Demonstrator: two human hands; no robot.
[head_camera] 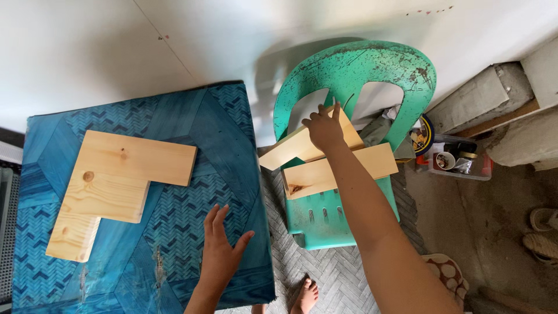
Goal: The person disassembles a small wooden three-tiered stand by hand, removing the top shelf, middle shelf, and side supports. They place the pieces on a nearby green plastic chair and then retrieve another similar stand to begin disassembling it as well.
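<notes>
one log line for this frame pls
right hand: grips upper pale wooden board on green plastic chair | left hand: flat, open, blue patterned tabletop

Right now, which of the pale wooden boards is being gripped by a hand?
The upper pale wooden board on the green plastic chair; the right hand grips its top edge. The others lie untouched.

- We see a white wall [104, 46] across the top, far beyond both hands.
- Grey herringbone floor [325, 273] lies below the right hand, between table and chair.
- A blue patterned table [174, 232] sits under the left hand.
- A worn green plastic chair [360, 70] stands beneath the right hand, casting shadow on the wall.
- Concrete blocks [494, 93] lie further right.
</notes>
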